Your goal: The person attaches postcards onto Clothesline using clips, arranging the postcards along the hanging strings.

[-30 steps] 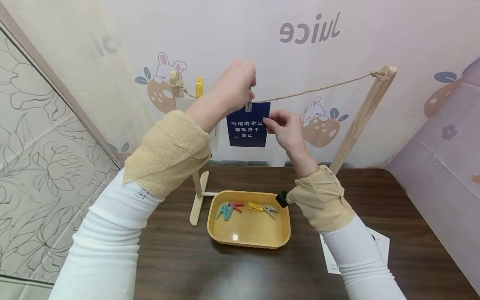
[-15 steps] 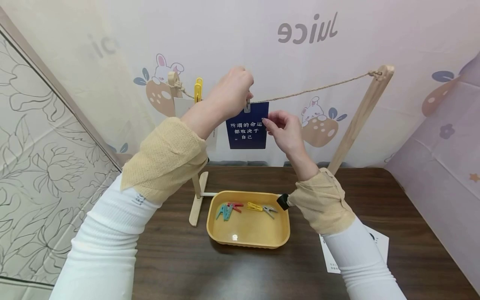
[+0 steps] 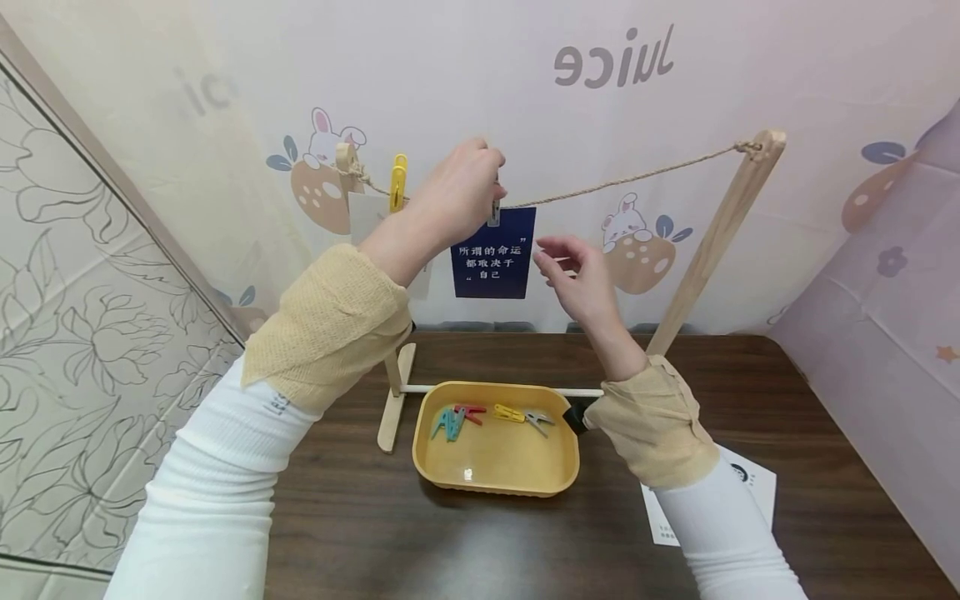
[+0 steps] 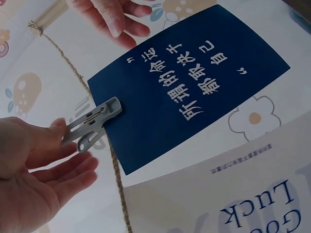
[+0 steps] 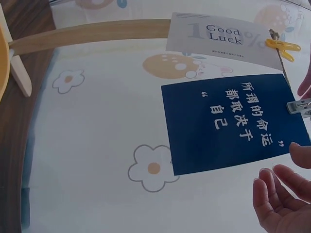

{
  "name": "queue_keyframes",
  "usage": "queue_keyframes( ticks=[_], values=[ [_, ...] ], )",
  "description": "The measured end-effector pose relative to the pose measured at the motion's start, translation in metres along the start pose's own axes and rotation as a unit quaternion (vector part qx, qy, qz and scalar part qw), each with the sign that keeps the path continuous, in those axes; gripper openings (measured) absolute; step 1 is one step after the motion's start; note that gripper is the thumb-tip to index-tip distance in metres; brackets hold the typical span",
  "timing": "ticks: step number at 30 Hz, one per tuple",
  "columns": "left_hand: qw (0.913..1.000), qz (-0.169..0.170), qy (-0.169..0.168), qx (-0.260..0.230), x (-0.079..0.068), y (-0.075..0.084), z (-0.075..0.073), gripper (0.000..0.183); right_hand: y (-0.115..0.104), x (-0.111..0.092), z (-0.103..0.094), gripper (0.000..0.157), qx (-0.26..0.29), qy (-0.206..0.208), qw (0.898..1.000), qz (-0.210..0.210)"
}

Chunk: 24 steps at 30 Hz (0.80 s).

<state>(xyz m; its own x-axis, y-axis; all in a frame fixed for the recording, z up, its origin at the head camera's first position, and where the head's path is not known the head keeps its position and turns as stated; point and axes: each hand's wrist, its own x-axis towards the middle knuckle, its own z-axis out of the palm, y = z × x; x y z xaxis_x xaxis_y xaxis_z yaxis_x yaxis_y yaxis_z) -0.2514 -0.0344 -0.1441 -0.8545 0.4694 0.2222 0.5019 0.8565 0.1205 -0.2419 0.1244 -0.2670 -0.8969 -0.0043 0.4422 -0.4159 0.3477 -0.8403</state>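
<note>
A dark blue card (image 3: 491, 258) with white Chinese characters hangs from the twine line (image 3: 615, 182). The jaws of a grey clothespin (image 4: 95, 119) clasp its top edge and the twine. My left hand (image 4: 41, 167) holds this clothespin lightly at its handle end, between thumb and fingers, in the left wrist view. My right hand (image 3: 581, 275) is just right of the card, apart from it in the head view, its fingers loosely bent around nothing. To the left, a white "Good Luck" card (image 5: 218, 41) hangs under a yellow clothespin (image 3: 398, 183).
Wooden posts (image 3: 712, 242) carry the twine at both ends. A yellow tray (image 3: 495, 479) on the dark wooden table (image 3: 360, 517) holds several clothespins (image 3: 450, 423) in teal, red, yellow and grey. Another white card (image 3: 753, 483) lies partly beneath my right forearm.
My right hand has let go of the blue card's right edge and moved slightly right and down. My left hand stays at the grey clothespin, slightly lower in view.
</note>
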Motion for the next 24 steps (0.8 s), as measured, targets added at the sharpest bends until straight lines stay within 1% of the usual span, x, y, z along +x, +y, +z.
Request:
queue_keyframes(
  ticks=[2,4,6,8,11,15,16,18,20,23,24],
  values=[
    [0.9998,0.001,0.016,-0.013,-0.002,-0.001,0.001,0.038,0.007,-0.003,-0.002,0.027,0.001,0.003,1.000,0.002],
    [0.9985,0.008,0.043,-0.032,-0.004,-0.002,0.003,0.038,0.011,-0.007,-0.004,0.027,0.003,0.009,1.000,-0.003],
    [0.9951,0.026,0.082,-0.049,-0.008,-0.003,0.006,0.037,0.015,-0.011,-0.006,0.027,0.003,0.016,1.000,-0.004],
    [0.9883,0.050,0.127,-0.068,-0.011,-0.005,0.011,0.034,0.019,-0.016,-0.008,0.027,0.003,0.021,1.000,-0.006],
    [0.9724,0.087,0.196,-0.091,-0.016,-0.006,0.018,0.030,0.024,-0.024,-0.011,0.026,-0.005,0.027,1.000,0.000],
    [0.9463,0.130,0.271,-0.118,-0.025,-0.008,0.028,0.024,0.033,-0.035,-0.013,0.026,-0.020,0.034,0.999,0.007],
    [0.9411,0.139,0.283,-0.121,-0.028,-0.008,0.031,0.023,0.035,-0.037,-0.014,0.026,-0.021,0.037,0.999,0.006],
    [0.9280,0.164,0.308,-0.130,-0.033,-0.008,0.037,0.022,0.040,-0.043,-0.015,0.025,-0.029,0.042,0.999,0.006],
    [0.9177,0.185,0.324,-0.136,-0.039,-0.008,0.043,0.022,0.045,-0.047,-0.016,0.024,-0.036,0.047,0.998,0.002],
    [0.9054,0.208,0.339,-0.149,-0.046,-0.007,0.053,0.022,0.052,-0.055,-0.016,0.022,-0.058,0.056,0.997,0.002],
    [0.9034,0.211,0.341,-0.151,-0.049,-0.006,0.056,0.021,0.055,-0.058,-0.016,0.021,-0.067,0.059,0.996,0.003]
  ],
)
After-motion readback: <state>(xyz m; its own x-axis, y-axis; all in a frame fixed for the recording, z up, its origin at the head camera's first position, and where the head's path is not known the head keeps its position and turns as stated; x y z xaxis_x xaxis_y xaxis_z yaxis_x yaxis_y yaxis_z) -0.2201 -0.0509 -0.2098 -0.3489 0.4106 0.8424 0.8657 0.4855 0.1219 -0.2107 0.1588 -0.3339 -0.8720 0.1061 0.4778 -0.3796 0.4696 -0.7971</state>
